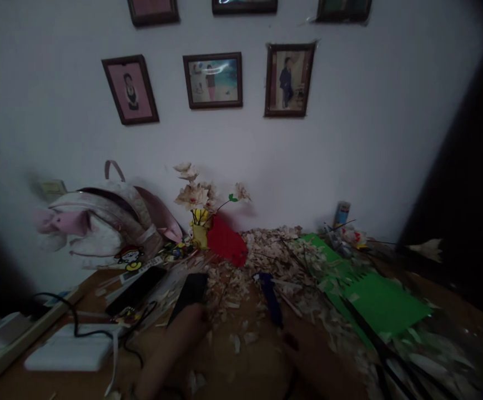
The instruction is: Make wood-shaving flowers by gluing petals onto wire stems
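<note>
My left hand point(183, 339) reaches forward from the bottom edge, its tip touching the near end of a flat black object point(191, 289) on the wooden table point(245, 366). Its fingers are dim and blurred. My right hand point(308, 358) lies low at the right of centre. It looks closed round the near end of a blue tool point(270, 294) that points away over the scraps. Pale paper scraps point(278, 250) are heaped across the table between and beyond both hands.
A green sheet point(378, 300) lies right, with dark scissors point(385, 355) over its near edge. A yellow vase of paper flowers point(200, 230) and red paper point(227, 244) stand by the wall. A pink backpack point(100, 222), power strip point(12, 339) and white box point(69, 350) sit left.
</note>
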`<move>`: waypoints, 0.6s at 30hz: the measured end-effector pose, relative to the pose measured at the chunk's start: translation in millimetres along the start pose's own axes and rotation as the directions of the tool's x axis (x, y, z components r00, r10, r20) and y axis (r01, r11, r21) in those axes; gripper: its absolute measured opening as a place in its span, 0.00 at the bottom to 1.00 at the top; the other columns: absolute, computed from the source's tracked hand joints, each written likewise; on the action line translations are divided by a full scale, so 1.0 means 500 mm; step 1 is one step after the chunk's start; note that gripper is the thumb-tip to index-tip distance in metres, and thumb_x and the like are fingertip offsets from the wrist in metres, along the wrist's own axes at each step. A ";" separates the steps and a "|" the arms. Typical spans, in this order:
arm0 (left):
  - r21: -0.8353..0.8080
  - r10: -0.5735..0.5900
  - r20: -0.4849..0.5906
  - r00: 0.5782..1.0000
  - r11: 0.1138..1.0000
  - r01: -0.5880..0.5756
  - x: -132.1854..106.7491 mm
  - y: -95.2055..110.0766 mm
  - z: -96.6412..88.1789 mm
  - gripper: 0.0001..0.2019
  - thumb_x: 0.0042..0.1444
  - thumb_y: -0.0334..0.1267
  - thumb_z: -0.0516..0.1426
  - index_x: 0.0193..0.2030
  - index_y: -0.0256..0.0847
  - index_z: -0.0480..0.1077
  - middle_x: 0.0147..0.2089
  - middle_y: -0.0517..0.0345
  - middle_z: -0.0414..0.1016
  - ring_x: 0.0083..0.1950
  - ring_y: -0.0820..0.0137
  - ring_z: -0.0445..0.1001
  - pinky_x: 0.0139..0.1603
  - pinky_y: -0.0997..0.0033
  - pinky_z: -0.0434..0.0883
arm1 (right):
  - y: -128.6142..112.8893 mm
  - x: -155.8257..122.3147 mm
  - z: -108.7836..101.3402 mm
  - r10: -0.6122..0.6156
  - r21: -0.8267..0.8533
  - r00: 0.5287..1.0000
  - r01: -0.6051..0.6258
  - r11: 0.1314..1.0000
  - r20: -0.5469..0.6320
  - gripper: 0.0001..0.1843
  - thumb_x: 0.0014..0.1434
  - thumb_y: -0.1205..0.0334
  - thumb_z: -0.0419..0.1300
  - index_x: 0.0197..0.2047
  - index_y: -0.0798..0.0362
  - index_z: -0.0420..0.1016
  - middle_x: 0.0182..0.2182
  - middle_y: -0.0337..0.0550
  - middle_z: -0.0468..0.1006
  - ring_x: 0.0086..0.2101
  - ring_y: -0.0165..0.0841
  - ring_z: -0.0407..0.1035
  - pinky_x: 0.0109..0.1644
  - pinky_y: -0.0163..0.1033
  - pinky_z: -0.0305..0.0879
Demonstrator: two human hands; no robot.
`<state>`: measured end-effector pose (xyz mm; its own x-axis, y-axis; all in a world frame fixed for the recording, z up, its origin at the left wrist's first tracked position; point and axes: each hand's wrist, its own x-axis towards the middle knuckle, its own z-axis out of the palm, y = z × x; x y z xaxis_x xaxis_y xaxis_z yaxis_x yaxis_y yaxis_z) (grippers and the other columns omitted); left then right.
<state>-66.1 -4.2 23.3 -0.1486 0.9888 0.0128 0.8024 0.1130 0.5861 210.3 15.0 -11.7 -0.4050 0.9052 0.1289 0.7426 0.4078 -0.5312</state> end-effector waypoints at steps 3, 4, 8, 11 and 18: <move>0.026 -0.024 0.000 1.000 0.999 0.024 0.012 0.011 -0.019 0.06 0.40 0.32 0.52 0.16 0.41 0.64 0.16 0.64 0.64 0.23 0.70 0.67 0.24 0.75 0.56 | 0.004 0.006 -0.005 0.087 0.014 0.996 -0.087 0.996 -0.018 0.08 0.50 0.63 0.52 0.29 0.51 0.73 0.30 0.40 0.76 0.35 0.34 0.69 0.43 0.38 0.57; 0.024 -0.023 -0.005 1.000 0.999 0.023 0.014 0.018 -0.021 0.07 0.41 0.33 0.51 0.16 0.40 0.64 0.16 0.65 0.64 0.23 0.70 0.67 0.24 0.75 0.56 | 0.007 0.008 -0.007 0.123 0.026 0.992 -0.123 0.992 -0.025 0.09 0.50 0.61 0.52 0.30 0.51 0.73 0.31 0.40 0.77 0.36 0.34 0.69 0.44 0.38 0.57; -0.085 0.022 -0.030 0.999 0.996 -0.025 0.011 0.050 -0.010 0.10 0.47 0.38 0.49 0.17 0.42 0.60 0.17 0.67 0.62 0.23 0.72 0.65 0.24 0.76 0.58 | 0.021 0.019 0.000 0.202 0.084 0.974 -0.194 0.977 -0.103 0.15 0.50 0.56 0.54 0.39 0.52 0.73 0.39 0.45 0.77 0.42 0.40 0.68 0.48 0.42 0.58; -0.223 0.056 -0.081 0.995 0.972 -0.073 0.006 0.067 0.007 0.11 0.47 0.42 0.50 0.18 0.42 0.59 0.17 0.67 0.61 0.23 0.72 0.64 0.25 0.75 0.59 | 0.024 0.035 0.022 0.191 0.103 0.968 -0.176 0.979 -0.162 0.20 0.51 0.56 0.54 0.46 0.52 0.70 0.47 0.47 0.73 0.48 0.41 0.65 0.52 0.42 0.56; -0.286 0.066 -0.097 0.993 0.954 -0.092 0.008 0.069 0.048 0.11 0.47 0.44 0.51 0.20 0.41 0.63 0.19 0.65 0.65 0.25 0.70 0.66 0.27 0.74 0.61 | -0.007 0.090 0.059 0.260 0.164 0.942 -0.227 0.960 -0.214 0.21 0.53 0.60 0.50 0.49 0.59 0.65 0.43 0.50 0.74 0.43 0.37 0.68 0.46 0.37 0.61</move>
<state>-25.2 6.1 23.9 -0.1507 0.9799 0.1304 0.6137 -0.0106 0.7894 173.9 50.6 -28.8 -0.0741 0.9839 0.1628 0.7173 0.1660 -0.6767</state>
